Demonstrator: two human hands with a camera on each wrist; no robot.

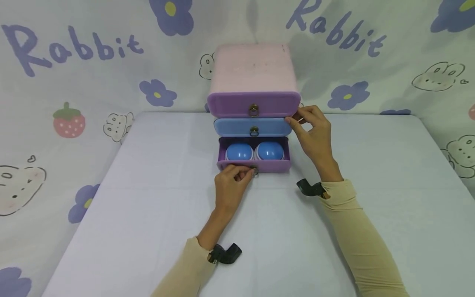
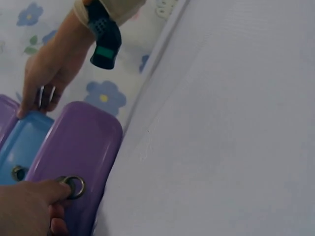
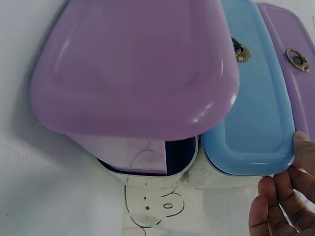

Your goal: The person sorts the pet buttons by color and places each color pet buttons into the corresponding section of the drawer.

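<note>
A small cabinet (image 1: 256, 68) with a pale pink body has purple, blue and purple drawers, one above another. The bottom purple drawer (image 1: 274, 166) is pulled out. Two glossy blue domes (image 1: 239, 152) with white rims sit side by side in it. My left hand (image 1: 230, 185) pinches the brass ring pull (image 2: 76, 188) on that drawer's front. My right hand (image 1: 313, 132) grips the cabinet's right edge, thumb at the upper corner of the blue drawer (image 3: 251, 113) and fingers curled against the side. The blue drawer and top purple drawer (image 1: 230, 105) are closed.
The cabinet stands at the back of a table with a white cloth (image 1: 156, 173). Right behind it hangs a printed curtain (image 1: 111, 82) with flowers and rabbits. Each wrist carries a black camera mount (image 1: 226, 253) over a beige sleeve (image 1: 363, 243).
</note>
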